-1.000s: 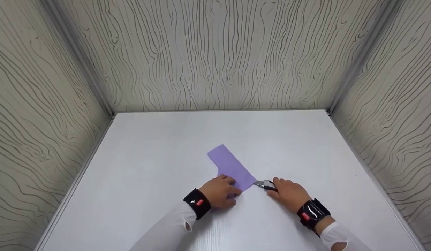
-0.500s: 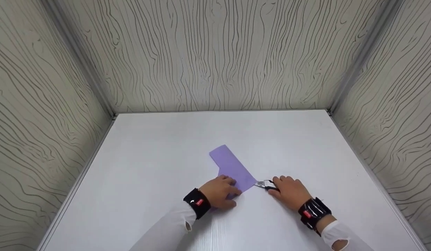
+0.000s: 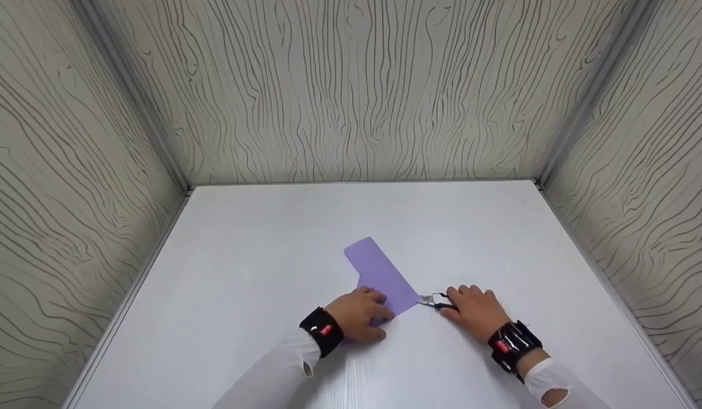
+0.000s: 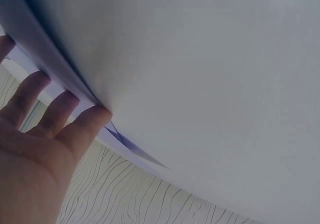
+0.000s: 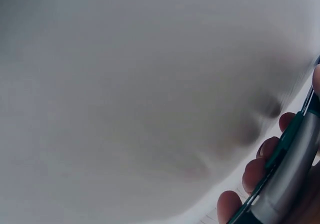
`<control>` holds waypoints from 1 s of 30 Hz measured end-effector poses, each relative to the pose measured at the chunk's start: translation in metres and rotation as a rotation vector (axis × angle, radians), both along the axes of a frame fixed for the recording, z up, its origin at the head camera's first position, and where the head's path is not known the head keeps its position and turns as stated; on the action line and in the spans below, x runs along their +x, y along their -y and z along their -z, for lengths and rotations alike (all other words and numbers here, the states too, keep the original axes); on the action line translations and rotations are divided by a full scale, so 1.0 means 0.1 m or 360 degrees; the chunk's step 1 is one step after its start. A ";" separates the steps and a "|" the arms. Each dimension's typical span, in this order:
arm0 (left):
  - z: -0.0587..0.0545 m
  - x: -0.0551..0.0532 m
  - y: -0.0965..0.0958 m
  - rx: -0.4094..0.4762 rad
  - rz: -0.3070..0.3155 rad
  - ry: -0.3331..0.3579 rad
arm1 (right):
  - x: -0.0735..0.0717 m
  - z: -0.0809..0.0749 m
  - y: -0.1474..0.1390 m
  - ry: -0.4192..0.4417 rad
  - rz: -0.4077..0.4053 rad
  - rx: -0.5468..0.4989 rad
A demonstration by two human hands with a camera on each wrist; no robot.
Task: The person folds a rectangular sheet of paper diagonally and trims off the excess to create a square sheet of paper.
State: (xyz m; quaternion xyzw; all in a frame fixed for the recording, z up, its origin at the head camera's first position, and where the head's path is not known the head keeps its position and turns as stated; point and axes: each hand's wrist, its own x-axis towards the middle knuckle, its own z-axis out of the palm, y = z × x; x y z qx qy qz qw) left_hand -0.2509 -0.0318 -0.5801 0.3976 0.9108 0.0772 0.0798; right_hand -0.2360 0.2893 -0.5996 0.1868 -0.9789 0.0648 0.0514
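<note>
A folded purple sheet of paper [image 3: 379,271] lies slantwise on the white table, part of it under my left hand [image 3: 359,315]. The left fingers are spread and rest on the sheet, pressing its lower part; in the left wrist view their fingertips [image 4: 95,115] touch the paper's edge. My right hand [image 3: 479,309] grips what looks like a utility knife [image 3: 441,300], with a silver tip and dark handle. Its tip meets the paper's right corner; whether it is inside the fold cannot be seen. In the right wrist view curled fingers [image 5: 255,173] wrap the silver-and-green handle [image 5: 287,176].
The white table [image 3: 260,227] spreads around the paper. Walls with a wood-grain pattern [image 3: 351,91] stand behind it and on both sides. Both wrists wear black straps, the left strap [image 3: 321,332] and the right strap [image 3: 514,346].
The paper's upper end, the knife and my right hand appear slightly farther right. The knife's tip has turned a little and reflects light differently. My left hand stays on the paper.
</note>
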 end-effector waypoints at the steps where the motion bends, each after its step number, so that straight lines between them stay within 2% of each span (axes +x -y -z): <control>1: 0.00 0.00 0.00 0.0003 0.0004 -0.0001 | 0.00 0.00 -0.01 0.0001 0.0007 0.0008; 14: -0.02 -0.03 0.06 0.0032 0.0074 0.0003 | -0.04 0.04 -0.02 0.0085 -0.0034 0.0024; 18: 0.01 -0.08 0.04 0.0044 0.0068 -0.0049 | -0.01 0.03 0.01 0.0138 -0.0057 0.0022; 21: 0.03 -0.10 -0.02 0.0064 -0.0029 -0.0104 | 0.02 0.03 0.06 0.0181 -0.0053 0.0010; 26: 0.10 -0.10 -0.17 0.0108 -0.0285 -0.0200 | 0.06 0.01 0.16 0.0238 -0.0010 0.0001; 30: 0.14 -0.08 -0.23 0.0051 -0.0393 -0.0272 | 0.07 -0.02 0.22 0.0257 0.0008 -0.0012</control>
